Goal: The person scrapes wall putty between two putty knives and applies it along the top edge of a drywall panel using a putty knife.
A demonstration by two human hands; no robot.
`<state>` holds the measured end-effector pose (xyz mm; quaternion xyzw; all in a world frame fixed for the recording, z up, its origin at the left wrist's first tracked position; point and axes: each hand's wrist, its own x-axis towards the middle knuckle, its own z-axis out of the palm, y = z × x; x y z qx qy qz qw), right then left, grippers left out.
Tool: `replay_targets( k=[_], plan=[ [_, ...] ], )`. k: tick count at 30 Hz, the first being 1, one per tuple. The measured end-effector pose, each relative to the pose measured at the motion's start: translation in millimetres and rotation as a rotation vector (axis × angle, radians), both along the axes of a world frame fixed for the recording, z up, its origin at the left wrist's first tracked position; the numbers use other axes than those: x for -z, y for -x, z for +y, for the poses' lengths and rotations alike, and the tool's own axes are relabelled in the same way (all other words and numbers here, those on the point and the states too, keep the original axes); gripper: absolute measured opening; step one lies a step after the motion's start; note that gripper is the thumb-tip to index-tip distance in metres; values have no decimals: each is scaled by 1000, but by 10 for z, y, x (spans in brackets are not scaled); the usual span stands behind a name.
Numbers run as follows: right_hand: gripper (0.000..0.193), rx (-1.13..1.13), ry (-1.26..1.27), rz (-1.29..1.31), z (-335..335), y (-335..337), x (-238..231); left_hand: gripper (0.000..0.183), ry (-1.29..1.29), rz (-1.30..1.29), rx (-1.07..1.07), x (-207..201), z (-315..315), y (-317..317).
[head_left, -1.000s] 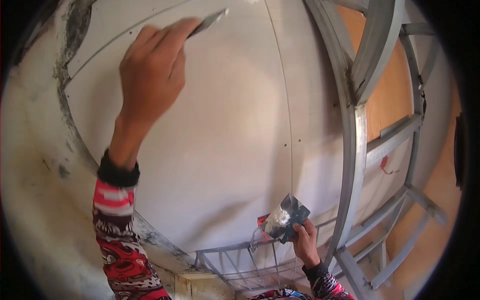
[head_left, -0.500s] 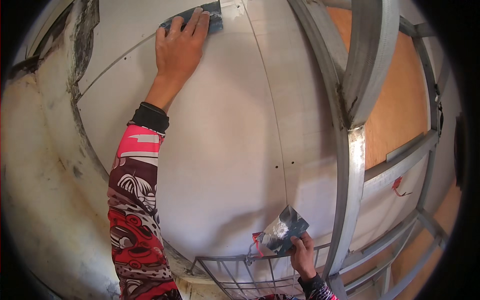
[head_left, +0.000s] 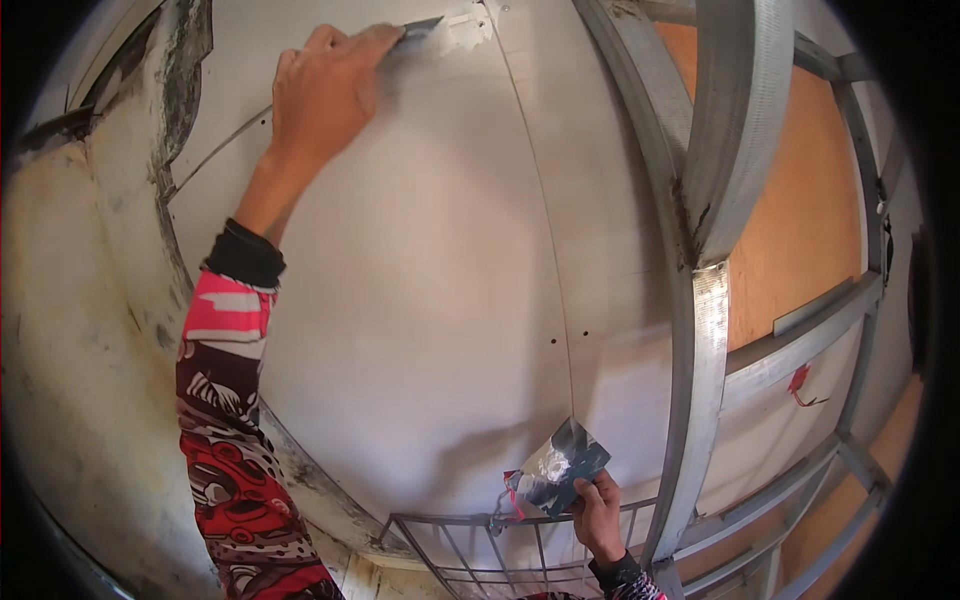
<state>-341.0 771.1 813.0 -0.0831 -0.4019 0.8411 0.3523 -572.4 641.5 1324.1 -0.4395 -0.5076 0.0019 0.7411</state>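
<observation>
My left hand (head_left: 325, 95) is raised at the upper left, closed on a dark flat putty spreader (head_left: 422, 27), now seen nearly edge-on. The spreader's tip is at a white smear of filler (head_left: 467, 28) beside the seam of the pale wall board (head_left: 430, 250). Low on the right, my right hand (head_left: 600, 515) grips a dark square plate (head_left: 592, 462) by its lower corner. A lump of white filler (head_left: 553, 460) sits on that plate. I cannot tell whether the spreader carries filler, as my fingers hide part of it.
Metal framing (head_left: 700, 330) stands on the right, with an orange-brown panel (head_left: 790, 200) behind it. Below the plate is a wire grille (head_left: 465, 545); red-sheathed wires (head_left: 514, 492) hang beside it. More red wires (head_left: 798, 382) show behind the frame. A stained, rough wall (head_left: 80, 330) bounds the left.
My left hand has moved left and slightly down, tilting the spreader from broad-faced to nearly edge-on. White filler now shows beside the seam. My right hand and the plate have shifted only slightly.
</observation>
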Motion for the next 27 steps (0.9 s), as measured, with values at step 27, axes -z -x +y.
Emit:
replay_targets(
  k=[27],
  plan=[
    [28,64,11,-26,46,69,120,35,452,14,-214,-558,-112,-192]
  ],
)
